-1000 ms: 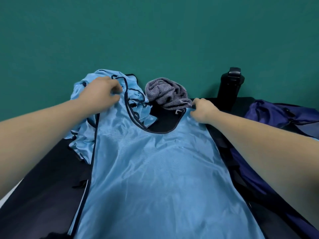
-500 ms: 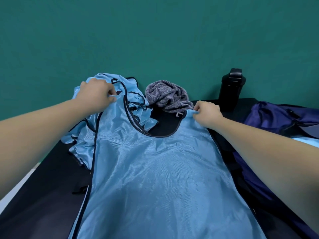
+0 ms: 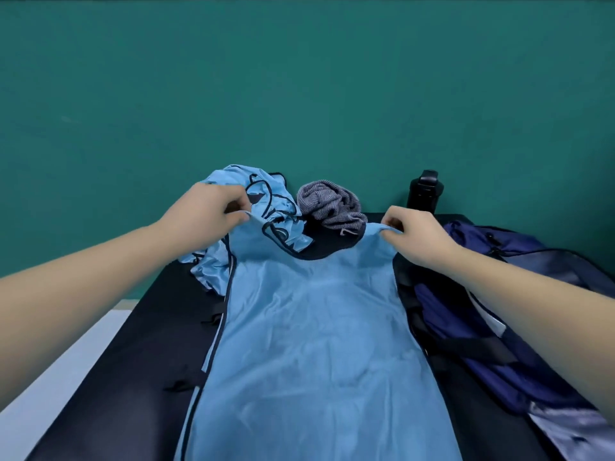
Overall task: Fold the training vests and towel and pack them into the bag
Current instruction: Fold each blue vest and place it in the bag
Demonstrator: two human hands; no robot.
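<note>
Left hand [image 3: 203, 211], right hand [image 3: 420, 235]: pinch grips on both shoulder edges of vest [image 3: 316, 327]

Light blue training vests: two counted. One spread vest [image 3: 316, 344] lies along the middle of the surface [image 3: 139, 377]. One crumpled vest [image 3: 276, 207] lies at the far left edge; whether that heap holds more cannot be told.
Grey striped towel [image 3: 329, 204]: one, far edge.
Black bottle [image 3: 424, 194]: one, far edge.
Navy bag [image 3: 472, 321]: one, right edge.
Hands: two, left hand [image 3: 203, 214] and right hand [image 3: 419, 237].
</note>
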